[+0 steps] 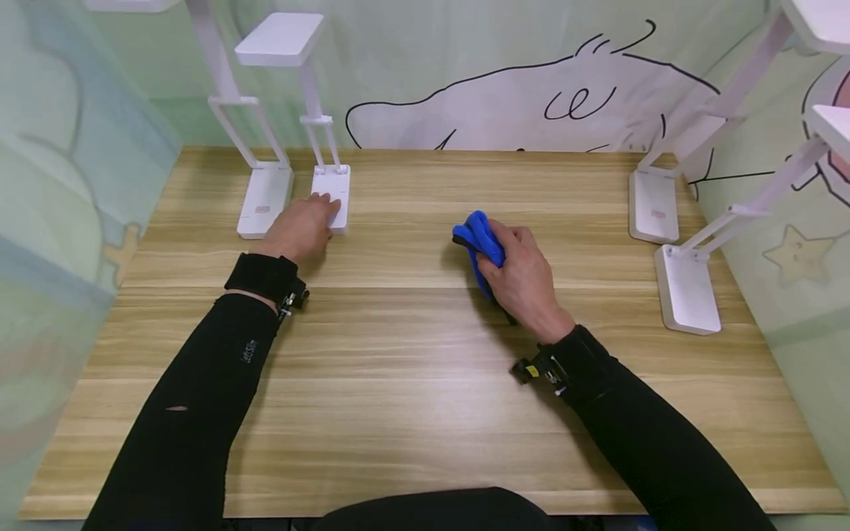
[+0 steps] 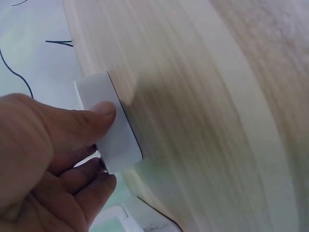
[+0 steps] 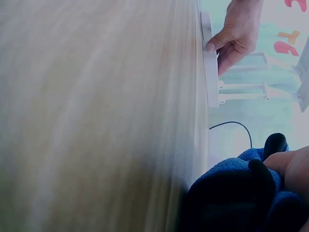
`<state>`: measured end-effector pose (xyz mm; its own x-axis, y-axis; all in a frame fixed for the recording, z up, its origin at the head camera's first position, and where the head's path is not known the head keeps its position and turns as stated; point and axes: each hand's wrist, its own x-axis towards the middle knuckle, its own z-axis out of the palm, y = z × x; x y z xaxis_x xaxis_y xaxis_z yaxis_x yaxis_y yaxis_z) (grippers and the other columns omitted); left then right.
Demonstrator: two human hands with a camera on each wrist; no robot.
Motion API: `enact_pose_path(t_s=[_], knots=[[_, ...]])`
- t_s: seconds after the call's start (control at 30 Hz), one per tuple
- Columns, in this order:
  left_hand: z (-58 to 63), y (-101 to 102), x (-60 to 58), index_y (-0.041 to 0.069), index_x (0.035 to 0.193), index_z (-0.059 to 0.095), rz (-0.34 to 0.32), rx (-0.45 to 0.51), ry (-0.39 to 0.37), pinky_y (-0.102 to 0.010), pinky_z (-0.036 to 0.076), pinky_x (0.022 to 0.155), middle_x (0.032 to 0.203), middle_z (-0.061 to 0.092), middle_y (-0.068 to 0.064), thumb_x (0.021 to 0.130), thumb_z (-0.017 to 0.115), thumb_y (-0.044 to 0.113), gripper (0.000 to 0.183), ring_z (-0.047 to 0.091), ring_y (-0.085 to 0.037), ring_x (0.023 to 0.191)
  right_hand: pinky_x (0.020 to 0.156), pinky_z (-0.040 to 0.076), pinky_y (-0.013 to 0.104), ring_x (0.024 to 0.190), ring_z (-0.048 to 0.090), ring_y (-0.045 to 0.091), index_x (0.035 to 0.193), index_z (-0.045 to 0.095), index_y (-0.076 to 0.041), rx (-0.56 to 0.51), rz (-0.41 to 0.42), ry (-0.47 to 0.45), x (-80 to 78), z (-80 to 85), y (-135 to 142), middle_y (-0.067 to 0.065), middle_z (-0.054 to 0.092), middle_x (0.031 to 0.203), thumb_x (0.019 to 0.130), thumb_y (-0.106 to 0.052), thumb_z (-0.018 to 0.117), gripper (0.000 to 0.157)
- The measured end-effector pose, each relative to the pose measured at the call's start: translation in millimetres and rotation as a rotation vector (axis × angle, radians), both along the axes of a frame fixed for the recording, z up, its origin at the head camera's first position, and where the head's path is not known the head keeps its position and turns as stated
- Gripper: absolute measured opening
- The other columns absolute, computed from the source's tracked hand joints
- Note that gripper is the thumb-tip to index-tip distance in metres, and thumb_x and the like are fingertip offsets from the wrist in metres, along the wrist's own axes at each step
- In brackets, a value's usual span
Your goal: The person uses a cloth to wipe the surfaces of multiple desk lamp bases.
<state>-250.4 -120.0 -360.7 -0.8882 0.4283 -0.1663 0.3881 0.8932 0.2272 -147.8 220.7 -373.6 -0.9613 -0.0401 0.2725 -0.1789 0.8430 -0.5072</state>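
A person's two hands reach across a wood-grain table (image 1: 398,383), seen from above. The left hand (image 1: 299,227) grips the white base of a desk lamp (image 1: 332,181) near the table's back edge; the left wrist view shows the thumb pressed against the base's side, with the other fingers bent at its far side. This lamp stands upright, its stem rising to a flat white head (image 1: 282,38). Just to its left stands a second white lamp (image 1: 268,193), similar in shape and close to the gripping hand. Right of the table's middle, the right hand (image 1: 527,276) clutches a bunched blue cloth (image 1: 485,240) with dark edging — the thumb and fingers are closed around its folds, and one dark edge hangs below. Whether the cloth touches the wood is hard to tell. Along the right side are two more white lamps, one (image 1: 654,206) farther back and one (image 1: 688,291) nearer. Both arms wear black sleeves (image 1: 206,383), with a black strap (image 1: 262,273) at each wrist. Behind the table is a pale green wall (image 1: 432,44) with a cartoon outline — a smiling white shape.
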Motion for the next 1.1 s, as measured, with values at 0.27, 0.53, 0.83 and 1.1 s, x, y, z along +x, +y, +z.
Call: enact_pose_path(t_s=[0.27, 0.53, 0.83, 1.1], knots=[[-1.9, 2, 0.2, -0.001, 0.148, 0.033, 0.027, 0.032, -0.013, -0.053, 0.023, 0.115, 0.153, 0.031, -0.026, 0.096, 0.055, 0.008, 0.057, 0.025, -0.043, 0.139, 0.087, 0.050, 0.057, 0.104, 0.056, 0.037, 0.142, 0.048, -0.011, -0.009, -0.006, -0.010, -1.3, 0.2, 0, 0.023, 0.053, 0.122, 0.089, -0.025, 0.065, 0.057], [5.7, 35, 34.9, 0.009, 0.133, 0.057, 0.110, 0.290, 0.009, -0.049, 0.044, 0.098, 0.136, 0.057, -0.014, 0.096, 0.053, 0.023, 0.040, 0.054, -0.028, 0.113, 0.091, 0.048, 0.057, 0.106, 0.055, 0.035, 0.142, 0.047, -0.011, -0.040, -0.005, -0.014, -3.1, 0.5, -1, 0.022, 0.054, 0.123, 0.090, -0.025, 0.065, 0.057], [4.7, 103, 76.4, 0.011, 0.146, 0.036, 0.063, 0.759, -0.324, -0.041, 0.043, 0.103, 0.138, 0.055, -0.008, 0.093, 0.045, 0.063, 0.075, 0.051, -0.019, 0.123, 0.094, 0.047, 0.054, 0.114, 0.054, 0.034, 0.139, 0.038, -0.007, -0.251, 0.018, -0.114, -7.3, 15.0, -26, 0.022, 0.053, 0.130, 0.088, -0.033, 0.068, 0.065], [-3.2, 131, 83.4, 0.006, 0.149, 0.018, 0.003, 0.998, -0.365, -0.035, 0.039, 0.103, 0.136, 0.044, -0.012, 0.096, 0.040, 0.058, 0.077, 0.048, -0.015, 0.118, 0.095, 0.046, 0.051, 0.111, 0.054, 0.031, 0.125, 0.043, -0.003, -0.257, 0.201, -0.047, -4.3, 14.4, -53, 0.021, 0.055, 0.123, 0.088, -0.031, 0.068, 0.053]])
